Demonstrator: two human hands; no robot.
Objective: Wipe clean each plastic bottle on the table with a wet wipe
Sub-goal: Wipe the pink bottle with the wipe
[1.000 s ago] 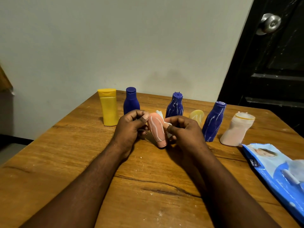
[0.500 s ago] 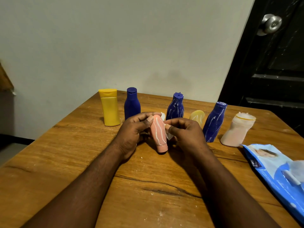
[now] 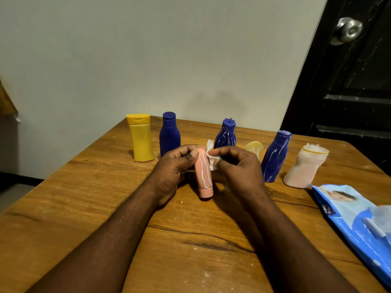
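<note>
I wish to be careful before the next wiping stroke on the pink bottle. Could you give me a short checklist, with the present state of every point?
1. Left hand grips the pink bottle firmly: ok.
2. Right hand pinches the wet wipe against the bottle's upper end: ok.
3. Pink bottle free of marks: not ok, white streaks run down its side.
4. Cap end resting on the table: cannot tell.
5. Streaked blue bottle just behind the hands stands upright: ok.
6. Wipe pack lies on the table to the right: ok.
</note>
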